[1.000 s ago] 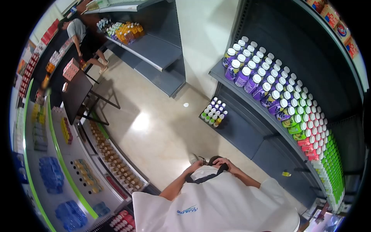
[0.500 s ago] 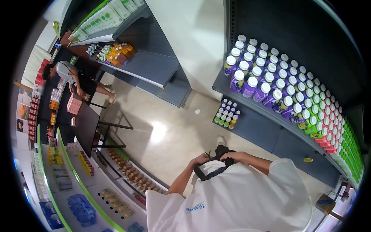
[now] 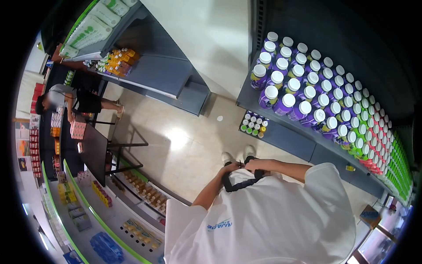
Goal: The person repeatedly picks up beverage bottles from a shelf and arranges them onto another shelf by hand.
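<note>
Fingers of both hands curl inward at lower centre of the frame. Left hand (image 3: 230,167) sits at the left end of a black strap (image 3: 239,188), right hand (image 3: 253,164) near its right end; hands close together. Cannot tell whether either set of fingers is clamped on the strap. Strap hangs in a loop against the front of a white T-shirt (image 3: 277,215), blue lettering on the chest. Light shoes (image 3: 249,152) just above the hands, on pale floor (image 3: 176,163).

Right of centre: purple bottles (image 3: 288,103), white caps, rowed on a dark shelf; green and red ones farther right. Small bottles (image 3: 252,123) grouped on the lower shelf.

Upper left: another person (image 3: 88,101) bends by a dark table (image 3: 94,145), one hand at a pink box (image 3: 78,130). Orange bottles (image 3: 119,61) on the shelf above. Lower left: blue pack (image 3: 105,247) on a green-edged shelf.
</note>
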`<act>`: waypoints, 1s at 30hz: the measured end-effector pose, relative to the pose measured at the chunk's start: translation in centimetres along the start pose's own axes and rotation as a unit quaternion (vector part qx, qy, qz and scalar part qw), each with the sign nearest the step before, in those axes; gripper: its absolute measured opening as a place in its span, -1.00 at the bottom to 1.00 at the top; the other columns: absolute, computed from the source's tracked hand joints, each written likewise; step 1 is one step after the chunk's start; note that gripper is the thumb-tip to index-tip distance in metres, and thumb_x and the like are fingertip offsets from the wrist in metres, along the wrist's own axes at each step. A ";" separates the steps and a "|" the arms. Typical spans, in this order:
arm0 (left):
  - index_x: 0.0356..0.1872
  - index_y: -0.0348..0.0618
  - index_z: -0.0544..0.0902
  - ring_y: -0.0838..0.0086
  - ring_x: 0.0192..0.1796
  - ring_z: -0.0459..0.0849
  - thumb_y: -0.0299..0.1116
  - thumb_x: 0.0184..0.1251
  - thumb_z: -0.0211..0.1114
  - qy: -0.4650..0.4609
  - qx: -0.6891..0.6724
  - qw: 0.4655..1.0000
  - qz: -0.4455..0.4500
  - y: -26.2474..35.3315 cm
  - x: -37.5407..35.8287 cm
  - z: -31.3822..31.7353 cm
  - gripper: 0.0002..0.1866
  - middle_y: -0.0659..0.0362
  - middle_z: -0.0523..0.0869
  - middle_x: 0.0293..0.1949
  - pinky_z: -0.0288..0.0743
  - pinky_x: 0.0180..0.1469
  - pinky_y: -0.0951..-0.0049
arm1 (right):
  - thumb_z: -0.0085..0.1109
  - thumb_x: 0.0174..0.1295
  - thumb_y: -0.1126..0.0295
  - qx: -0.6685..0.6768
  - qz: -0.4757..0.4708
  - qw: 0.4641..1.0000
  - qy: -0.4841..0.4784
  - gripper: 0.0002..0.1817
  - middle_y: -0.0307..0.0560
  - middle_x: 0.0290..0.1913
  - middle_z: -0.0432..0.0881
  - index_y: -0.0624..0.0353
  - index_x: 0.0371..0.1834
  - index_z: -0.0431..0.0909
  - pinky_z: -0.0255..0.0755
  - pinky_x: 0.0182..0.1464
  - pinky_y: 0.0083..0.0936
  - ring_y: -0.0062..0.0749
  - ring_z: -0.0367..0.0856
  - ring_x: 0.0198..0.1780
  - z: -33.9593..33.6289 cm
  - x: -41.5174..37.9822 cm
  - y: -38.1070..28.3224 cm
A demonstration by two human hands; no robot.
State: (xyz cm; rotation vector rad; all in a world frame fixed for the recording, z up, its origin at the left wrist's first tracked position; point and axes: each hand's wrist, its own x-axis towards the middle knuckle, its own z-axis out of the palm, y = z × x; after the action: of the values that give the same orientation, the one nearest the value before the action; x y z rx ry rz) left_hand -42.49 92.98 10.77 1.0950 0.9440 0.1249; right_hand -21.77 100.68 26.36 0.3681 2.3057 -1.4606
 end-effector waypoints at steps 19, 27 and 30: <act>-0.10 -0.30 0.61 0.54 -0.13 0.58 -0.23 0.59 0.13 0.266 0.008 0.964 -0.002 10.4 -23.3 -2.3 -0.71 0.18 0.66 -0.28 0.46 0.02 0.49 | 0.35 0.26 -0.04 0.198 0.161 0.918 0.304 -0.57 -0.07 -0.26 0.60 0.16 -0.26 0.58 0.43 -0.17 -0.37 -0.30 0.59 -0.19 -3.5 -6.8 -11.7; 0.04 -0.27 0.60 0.45 -0.03 0.54 -0.13 0.65 -0.03 0.193 -0.037 0.972 -0.130 13.9 -24.2 -6.4 -0.61 0.13 0.68 -0.11 0.39 0.16 0.46 | 0.13 0.39 -0.08 0.199 0.146 0.923 0.294 -0.47 0.08 -0.37 0.68 0.27 -0.32 0.62 0.47 -0.16 -0.14 -0.01 0.65 -0.24 -3.1 -6.0 -10.8; 0.09 -0.26 0.59 0.41 0.06 0.55 0.04 0.64 -0.07 0.090 0.111 0.982 -0.127 13.5 -24.0 -7.9 -0.48 0.09 0.69 -0.02 0.39 0.20 0.44 | 0.12 0.38 -0.07 0.142 0.241 0.945 0.168 -0.48 0.13 -0.34 0.69 0.27 -0.29 0.67 0.46 -0.17 -0.12 0.06 0.63 -0.26 -3.3 -6.2 -9.0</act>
State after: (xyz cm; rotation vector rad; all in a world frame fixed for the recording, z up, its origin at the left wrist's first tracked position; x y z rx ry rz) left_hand -58.30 92.73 34.72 1.1714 1.2755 -0.0955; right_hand -20.59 99.78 37.74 1.2529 2.0206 -1.5503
